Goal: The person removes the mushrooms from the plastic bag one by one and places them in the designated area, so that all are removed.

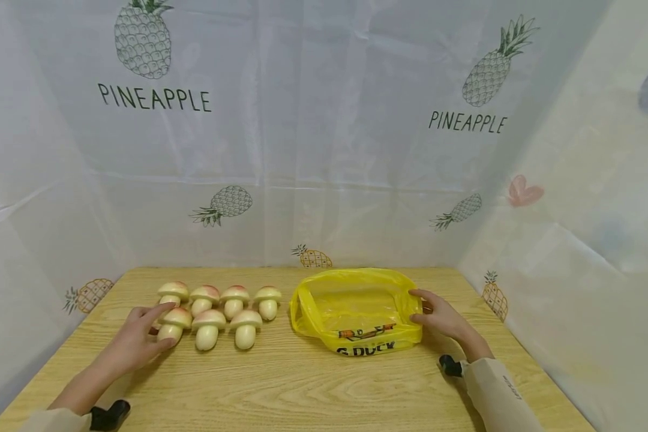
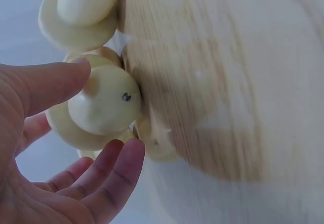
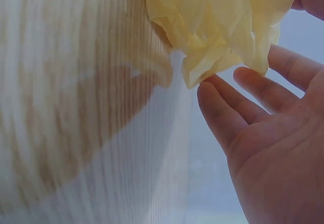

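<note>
Several toy mushrooms (image 1: 245, 329), cream with a pink blush on the caps, stand in two rows at the left. My left hand (image 1: 135, 339) holds the front-row leftmost mushroom (image 2: 104, 100), thumb against its stem and fingers around the cap; it stands upright in line with the others. A yellow plastic bag (image 1: 324, 336) with "DUCK" print lies with its mouth spread wide. At the bag's right side, my right hand (image 1: 437, 315) holds the rim, fingertips over it. In the right wrist view, the fingers (image 3: 217, 102) lie against the crumpled plastic (image 3: 217, 26).
The wood-grain table (image 1: 281, 390) runs back to a pale curtain (image 1: 324, 150) with pineapple prints. Another curtain side (image 1: 588, 240) closes off the right. Black wrist straps (image 1: 110, 415) show at both sleeves.
</note>
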The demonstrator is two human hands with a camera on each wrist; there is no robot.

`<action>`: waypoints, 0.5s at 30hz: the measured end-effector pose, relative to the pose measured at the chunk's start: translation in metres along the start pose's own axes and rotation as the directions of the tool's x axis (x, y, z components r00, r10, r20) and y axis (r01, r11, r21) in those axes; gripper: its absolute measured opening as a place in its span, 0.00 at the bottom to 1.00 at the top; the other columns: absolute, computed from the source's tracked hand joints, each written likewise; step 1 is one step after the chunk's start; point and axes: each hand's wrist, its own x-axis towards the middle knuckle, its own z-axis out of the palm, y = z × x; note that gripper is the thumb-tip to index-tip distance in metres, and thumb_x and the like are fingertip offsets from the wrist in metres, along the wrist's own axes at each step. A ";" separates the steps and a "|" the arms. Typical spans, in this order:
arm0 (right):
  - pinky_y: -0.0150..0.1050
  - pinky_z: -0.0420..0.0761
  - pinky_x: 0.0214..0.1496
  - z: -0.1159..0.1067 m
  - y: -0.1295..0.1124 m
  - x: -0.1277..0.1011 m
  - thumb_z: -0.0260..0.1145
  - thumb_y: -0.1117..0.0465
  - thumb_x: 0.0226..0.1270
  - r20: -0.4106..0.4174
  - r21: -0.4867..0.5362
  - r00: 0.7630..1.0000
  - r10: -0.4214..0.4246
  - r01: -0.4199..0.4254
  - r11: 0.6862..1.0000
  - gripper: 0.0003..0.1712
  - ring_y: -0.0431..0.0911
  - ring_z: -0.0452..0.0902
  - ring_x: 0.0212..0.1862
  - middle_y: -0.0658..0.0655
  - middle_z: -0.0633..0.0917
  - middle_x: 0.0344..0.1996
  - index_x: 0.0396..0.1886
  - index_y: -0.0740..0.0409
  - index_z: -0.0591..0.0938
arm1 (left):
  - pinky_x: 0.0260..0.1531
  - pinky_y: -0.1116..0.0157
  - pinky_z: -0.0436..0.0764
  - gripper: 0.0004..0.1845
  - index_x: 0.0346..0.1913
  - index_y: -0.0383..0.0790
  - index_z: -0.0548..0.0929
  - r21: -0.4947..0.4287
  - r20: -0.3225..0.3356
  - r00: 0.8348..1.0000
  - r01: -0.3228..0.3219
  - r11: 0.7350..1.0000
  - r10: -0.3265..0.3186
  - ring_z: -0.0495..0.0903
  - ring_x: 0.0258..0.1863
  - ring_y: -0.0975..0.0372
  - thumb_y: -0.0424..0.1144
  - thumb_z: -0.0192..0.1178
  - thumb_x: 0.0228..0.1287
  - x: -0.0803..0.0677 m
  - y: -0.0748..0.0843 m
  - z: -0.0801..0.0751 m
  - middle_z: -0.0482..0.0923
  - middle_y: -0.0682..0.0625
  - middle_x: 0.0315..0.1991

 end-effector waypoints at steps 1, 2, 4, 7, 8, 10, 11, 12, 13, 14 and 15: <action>0.62 0.66 0.60 0.000 -0.001 0.001 0.66 0.56 0.64 -0.003 0.001 1.000 0.001 -0.001 1.000 0.38 0.70 0.60 0.65 0.69 0.61 0.69 0.71 0.61 0.63 | 0.29 0.58 0.78 0.40 0.67 0.31 0.63 0.001 -0.003 1.000 0.003 1.000 -0.003 0.78 0.35 0.49 0.33 0.71 0.52 -0.001 0.000 -0.001 0.59 0.25 0.49; 0.62 0.66 0.60 0.000 -0.001 0.002 0.66 0.55 0.65 -0.003 -0.005 1.000 -0.006 0.006 1.000 0.38 0.71 0.60 0.65 0.69 0.61 0.69 0.71 0.62 0.62 | 0.29 0.58 0.78 0.40 0.67 0.31 0.63 0.001 -0.005 1.000 0.006 1.000 -0.006 0.78 0.35 0.48 0.34 0.71 0.52 -0.002 0.000 -0.003 0.59 0.25 0.49; 0.62 0.66 0.60 0.001 -0.003 0.003 0.66 0.56 0.64 -0.006 -0.002 1.000 -0.008 0.008 1.000 0.39 0.70 0.60 0.65 0.69 0.62 0.68 0.71 0.62 0.63 | 0.29 0.56 0.79 0.41 0.68 0.31 0.62 -0.001 -0.005 1.000 0.011 1.000 -0.011 0.78 0.35 0.47 0.36 0.71 0.52 -0.004 -0.001 -0.006 0.58 0.24 0.50; 0.62 0.66 0.60 0.001 -0.003 0.004 0.66 0.56 0.64 -0.009 0.003 1.000 -0.014 0.014 1.000 0.39 0.70 0.61 0.64 0.69 0.63 0.68 0.70 0.62 0.63 | 0.29 0.54 0.79 0.42 0.69 0.32 0.61 -0.013 0.009 1.000 0.025 1.000 -0.025 0.78 0.38 0.44 0.39 0.71 0.54 -0.009 -0.001 -0.011 0.58 0.24 0.51; 0.62 0.66 0.60 0.001 -0.003 0.004 0.66 0.56 0.64 -0.006 0.005 1.000 -0.018 0.018 1.000 0.39 0.70 0.61 0.64 0.69 0.63 0.68 0.70 0.63 0.63 | 0.29 0.53 0.80 0.42 0.69 0.32 0.61 -0.015 0.013 1.000 0.028 0.999 -0.028 0.78 0.38 0.43 0.39 0.71 0.54 -0.011 -0.002 -0.012 0.57 0.24 0.51; 0.62 0.66 0.60 0.002 -0.002 0.003 0.66 0.56 0.64 0.000 0.005 1.000 -0.023 0.023 1.000 0.39 0.70 0.60 0.64 0.70 0.62 0.68 0.71 0.63 0.63 | 0.29 0.53 0.80 0.41 0.68 0.32 0.62 -0.016 0.019 0.999 0.035 0.999 -0.034 0.78 0.39 0.42 0.41 0.70 0.55 -0.015 -0.002 -0.015 0.57 0.24 0.51; 0.62 0.66 0.60 0.002 -0.002 0.003 0.66 0.56 0.64 -0.001 0.008 1.000 -0.022 0.022 1.000 0.39 0.70 0.60 0.64 0.69 0.62 0.68 0.71 0.63 0.63 | 0.29 0.53 0.80 0.41 0.68 0.31 0.62 -0.014 0.020 0.999 0.036 0.999 -0.036 0.78 0.39 0.42 0.41 0.70 0.55 -0.016 -0.003 -0.016 0.58 0.25 0.51; 0.62 0.66 0.60 0.002 -0.002 0.003 0.66 0.56 0.64 0.001 0.007 1.000 -0.026 0.026 1.000 0.39 0.70 0.60 0.65 0.69 0.62 0.68 0.71 0.62 0.62 | 0.29 0.52 0.80 0.41 0.68 0.31 0.62 -0.008 0.018 0.999 0.033 0.999 -0.033 0.78 0.39 0.42 0.42 0.70 0.56 -0.017 -0.004 -0.017 0.58 0.25 0.51; 0.62 0.65 0.61 0.002 -0.002 0.003 0.66 0.56 0.64 -0.001 0.010 1.000 -0.026 0.026 1.000 0.38 0.70 0.60 0.65 0.69 0.62 0.68 0.71 0.62 0.62 | 0.29 0.52 0.80 0.41 0.68 0.31 0.62 -0.002 0.014 0.999 0.029 1.000 -0.029 0.78 0.39 0.41 0.43 0.70 0.56 -0.018 -0.005 -0.018 0.58 0.25 0.51; 0.62 0.65 0.61 0.002 -0.002 0.003 0.66 0.56 0.65 0.000 0.013 1.000 -0.029 0.029 1.000 0.39 0.70 0.60 0.65 0.69 0.62 0.68 0.71 0.62 0.62 | 0.29 0.52 0.80 0.41 0.68 0.31 0.62 0.001 0.010 1.000 0.025 1.000 -0.025 0.78 0.39 0.41 0.43 0.69 0.57 -0.019 -0.005 -0.019 0.58 0.26 0.50; 0.62 0.65 0.61 0.001 -0.002 0.004 0.66 0.56 0.65 -0.003 0.017 1.000 -0.027 0.027 0.999 0.39 0.70 0.60 0.65 0.68 0.62 0.69 0.71 0.61 0.62 | 0.29 0.52 0.80 0.41 0.68 0.31 0.62 0.003 0.005 1.000 0.021 1.000 -0.021 0.78 0.39 0.41 0.44 0.69 0.57 -0.019 -0.006 -0.019 0.58 0.26 0.50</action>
